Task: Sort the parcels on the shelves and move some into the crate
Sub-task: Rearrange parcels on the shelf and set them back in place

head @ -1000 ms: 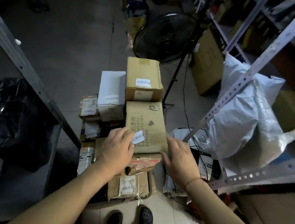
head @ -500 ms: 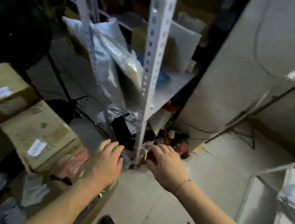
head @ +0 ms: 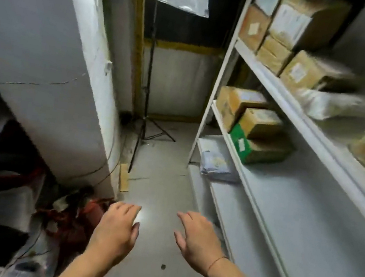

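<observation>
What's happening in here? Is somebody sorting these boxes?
A person stands in a narrow aisle with both hands out in front, the left hand and right hand open and holding nothing. On the right, white shelves carry cardboard parcels, one green-ended box and a soft grey mailer bag lower down. Nothing is being handled now.
</observation>
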Demonstrator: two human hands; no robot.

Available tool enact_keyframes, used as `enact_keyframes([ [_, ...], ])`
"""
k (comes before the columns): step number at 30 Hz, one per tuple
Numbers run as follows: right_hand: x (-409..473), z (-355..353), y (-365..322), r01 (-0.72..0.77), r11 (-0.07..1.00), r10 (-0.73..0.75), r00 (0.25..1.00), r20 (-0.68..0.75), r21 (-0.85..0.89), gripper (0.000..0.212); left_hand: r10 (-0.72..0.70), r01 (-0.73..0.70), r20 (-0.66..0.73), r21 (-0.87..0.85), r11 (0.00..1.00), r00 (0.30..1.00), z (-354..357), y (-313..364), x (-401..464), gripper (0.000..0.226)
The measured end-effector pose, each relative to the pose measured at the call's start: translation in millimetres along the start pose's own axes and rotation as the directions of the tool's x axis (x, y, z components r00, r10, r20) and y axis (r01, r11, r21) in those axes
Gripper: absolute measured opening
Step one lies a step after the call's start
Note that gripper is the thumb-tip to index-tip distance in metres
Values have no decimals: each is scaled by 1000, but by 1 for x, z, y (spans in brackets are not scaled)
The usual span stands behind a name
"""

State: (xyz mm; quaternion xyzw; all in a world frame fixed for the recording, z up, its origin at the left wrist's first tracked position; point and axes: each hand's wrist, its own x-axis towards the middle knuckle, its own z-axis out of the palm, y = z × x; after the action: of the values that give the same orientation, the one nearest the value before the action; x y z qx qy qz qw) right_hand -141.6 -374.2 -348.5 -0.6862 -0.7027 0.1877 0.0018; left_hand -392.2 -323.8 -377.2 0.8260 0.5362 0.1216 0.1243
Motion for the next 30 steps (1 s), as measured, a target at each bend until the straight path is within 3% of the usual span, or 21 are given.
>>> enact_keyframes([
  [4,-5,-27,70,-219,972,226,971,-75,90,60,155,-151,60,-59,987,986,23,51,76,46],
  [7,0,-46,106,-335,926,356,928,-113,173,52,243,-232,102,-112,966,965,28,87,130,51],
  [21,149,-144,185,-607,713,693,687,-219,351,53,594,-541,150,-285,792,790,48,185,440,74],
  [23,170,-162,202,-620,675,728,648,-224,401,57,587,-532,149,-288,796,796,55,200,474,78],
  [30,243,-229,265,-544,514,824,529,-204,663,74,436,-289,243,-469,835,866,80,234,503,89],
])
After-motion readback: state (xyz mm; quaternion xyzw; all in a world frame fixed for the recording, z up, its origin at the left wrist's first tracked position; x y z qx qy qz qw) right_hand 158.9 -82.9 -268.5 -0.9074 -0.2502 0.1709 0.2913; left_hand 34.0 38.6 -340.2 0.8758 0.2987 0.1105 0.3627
